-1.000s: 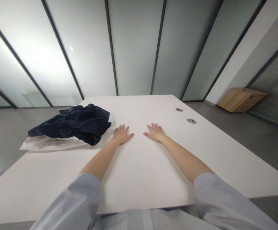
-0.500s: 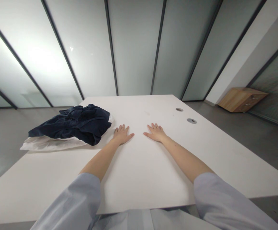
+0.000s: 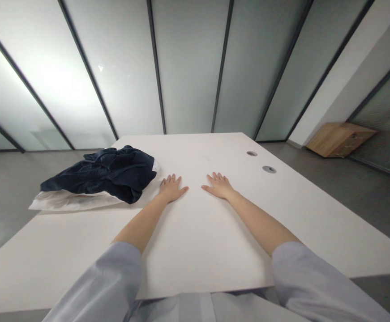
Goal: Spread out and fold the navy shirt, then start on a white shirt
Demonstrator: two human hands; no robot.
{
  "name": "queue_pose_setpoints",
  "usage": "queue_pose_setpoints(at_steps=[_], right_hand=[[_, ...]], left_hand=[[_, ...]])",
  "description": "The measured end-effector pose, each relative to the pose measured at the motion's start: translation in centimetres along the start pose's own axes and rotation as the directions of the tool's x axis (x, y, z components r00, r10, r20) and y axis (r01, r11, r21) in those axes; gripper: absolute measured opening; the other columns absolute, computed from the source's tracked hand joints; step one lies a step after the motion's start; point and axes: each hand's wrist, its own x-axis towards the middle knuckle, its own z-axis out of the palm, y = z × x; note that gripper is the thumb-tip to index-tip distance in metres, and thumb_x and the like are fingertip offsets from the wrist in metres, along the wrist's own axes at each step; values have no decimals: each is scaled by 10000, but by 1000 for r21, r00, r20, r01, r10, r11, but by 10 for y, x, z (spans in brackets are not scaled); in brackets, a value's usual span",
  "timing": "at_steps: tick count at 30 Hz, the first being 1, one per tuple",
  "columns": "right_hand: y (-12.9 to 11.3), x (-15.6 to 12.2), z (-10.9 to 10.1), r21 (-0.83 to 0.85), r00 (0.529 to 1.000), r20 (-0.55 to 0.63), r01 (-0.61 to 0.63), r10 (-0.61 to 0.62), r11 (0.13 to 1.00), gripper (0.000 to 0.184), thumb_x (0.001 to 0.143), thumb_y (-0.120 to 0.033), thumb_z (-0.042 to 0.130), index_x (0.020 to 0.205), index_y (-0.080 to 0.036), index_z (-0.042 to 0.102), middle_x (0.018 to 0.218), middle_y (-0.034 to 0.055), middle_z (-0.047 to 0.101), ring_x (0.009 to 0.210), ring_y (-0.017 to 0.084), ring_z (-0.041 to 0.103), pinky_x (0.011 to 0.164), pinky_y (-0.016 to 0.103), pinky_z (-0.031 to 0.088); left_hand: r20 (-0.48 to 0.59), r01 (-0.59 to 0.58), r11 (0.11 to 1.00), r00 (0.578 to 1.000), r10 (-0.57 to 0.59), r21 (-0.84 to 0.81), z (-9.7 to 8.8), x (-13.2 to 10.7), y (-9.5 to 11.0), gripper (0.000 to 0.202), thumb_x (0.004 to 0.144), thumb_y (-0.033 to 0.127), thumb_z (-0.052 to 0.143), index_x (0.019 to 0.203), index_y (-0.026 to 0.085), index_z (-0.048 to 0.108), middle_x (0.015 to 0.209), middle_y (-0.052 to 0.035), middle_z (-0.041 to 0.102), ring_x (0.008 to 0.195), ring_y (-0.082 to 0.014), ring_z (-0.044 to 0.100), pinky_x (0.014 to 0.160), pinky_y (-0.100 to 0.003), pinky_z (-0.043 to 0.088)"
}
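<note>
My left hand point(image 3: 172, 188) lies palm down on the white table point(image 3: 201, 241), fingers spread and thumb pointing inward. A short way to its right, my right hand point(image 3: 219, 185) rests flat in the same manner, holding nothing. Left of my left hand is a crumpled heap of dark navy cloth point(image 3: 110, 172), which looks like a garment; its exact kind is hidden by the folds. Beneath it a white cloth or sheet point(image 3: 74, 201) sticks out at the front left and a little at the right. Neither hand touches the heap.
Two round cable grommets point(image 3: 269, 169) are set in the table's right side. Behind the table stands a frosted glass partition point(image 3: 188, 67) with dark frames. A wooden drawer cabinet point(image 3: 336, 139) is on the grey floor at the far right.
</note>
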Motion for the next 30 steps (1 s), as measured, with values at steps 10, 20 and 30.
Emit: queue_pose_setpoints(at_steps=[10,20,30], right_hand=[[0,1,0,3,1000,12,-8,8,1000,917,821,-801,190,1518,-205,222,1584,152,143,1437,357,133,1132,521,108],[-1,-1,0,4,1000,16,-10,10,1000,918,825,-797,188,1520,-198,213,1586,155,130,1438,359,120,1132,512,106],[0,0,0,-2,1000,11,-7,7,1000,910,826,-795,194,1520,-207,216,1585,149,143,1437,357,132,1132,512,105]], left_hand=[[15,5,1000,1000,-5,-7,-2,-1,1,799,887,689,227,1500,178,268,1576,-154,178,1445,-327,154,1141,-480,173],[-4,-5,1000,1000,5,-9,0,0,0,790,889,690,223,1497,188,268,1573,-153,186,1443,-328,160,1137,-490,176],[1,0,1000,1000,0,9,1,1,0,776,893,678,239,1500,197,264,1573,-140,195,1441,-321,174,1138,-478,180]])
